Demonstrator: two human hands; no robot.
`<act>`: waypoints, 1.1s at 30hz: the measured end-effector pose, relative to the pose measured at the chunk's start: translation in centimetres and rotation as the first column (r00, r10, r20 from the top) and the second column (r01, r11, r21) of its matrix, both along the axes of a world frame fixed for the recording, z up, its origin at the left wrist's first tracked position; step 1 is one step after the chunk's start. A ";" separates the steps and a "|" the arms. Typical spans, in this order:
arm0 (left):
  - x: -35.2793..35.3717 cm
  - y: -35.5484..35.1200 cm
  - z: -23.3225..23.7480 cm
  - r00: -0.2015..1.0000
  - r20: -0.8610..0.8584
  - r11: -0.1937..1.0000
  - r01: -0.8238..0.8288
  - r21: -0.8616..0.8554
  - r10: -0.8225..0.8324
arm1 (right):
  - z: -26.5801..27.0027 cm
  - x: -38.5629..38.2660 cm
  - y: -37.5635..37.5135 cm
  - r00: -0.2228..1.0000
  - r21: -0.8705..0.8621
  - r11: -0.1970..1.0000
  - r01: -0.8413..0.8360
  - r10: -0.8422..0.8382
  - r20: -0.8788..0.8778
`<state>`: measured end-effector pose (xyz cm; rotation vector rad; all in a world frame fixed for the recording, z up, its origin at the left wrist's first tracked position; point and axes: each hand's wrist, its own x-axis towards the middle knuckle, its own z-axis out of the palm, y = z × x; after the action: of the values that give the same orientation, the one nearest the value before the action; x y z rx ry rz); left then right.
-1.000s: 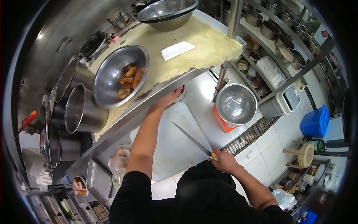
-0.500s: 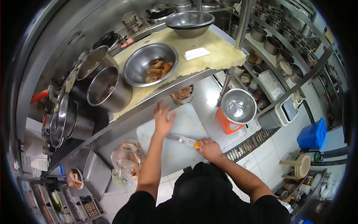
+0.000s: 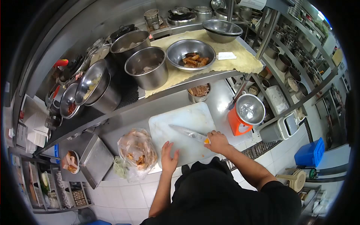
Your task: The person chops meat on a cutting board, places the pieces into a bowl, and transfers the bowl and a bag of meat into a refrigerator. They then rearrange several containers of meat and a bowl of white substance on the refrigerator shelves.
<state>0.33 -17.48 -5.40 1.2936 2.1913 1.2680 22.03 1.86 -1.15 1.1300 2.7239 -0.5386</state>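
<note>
My right hand (image 3: 219, 142) is closed around the yellow handle of a knife (image 3: 186, 132). The wide blade lies along the white cutting board (image 3: 168, 122) and points to the far left. Near the board's front left edge, my left hand (image 3: 170, 155) is open with its fingers apart, holding nothing. A clear plastic bag (image 3: 137, 152) with brownish pieces of food in it sits just left of the board. Behind the board stands a round metal container (image 3: 198, 92) of sliced, meat-like strips.
Right of the board stands an orange scale (image 3: 235, 123) bearing a metal bowl (image 3: 250, 108). A raised shelf holds a bowl (image 3: 174, 54) of browned pieces and deep metal pots (image 3: 146, 67). A metal tray (image 3: 96, 159) lies at the left.
My left hand has drawn back from the far side of the board to its near left edge. The knife stays in my right hand. The whole view has shifted.
</note>
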 end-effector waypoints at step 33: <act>14.1 9.4 13.1 0.734 -0.110 0.668 0.661 0.341 -0.670 | 13.2 8.6 -9.2 -0.250 -0.731 0.381 -0.566 -0.924 -0.288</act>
<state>14.46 -8.11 7.66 1.9607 1.2420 1.3596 30.62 -7.32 12.03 0.9382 0.9573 -3.9979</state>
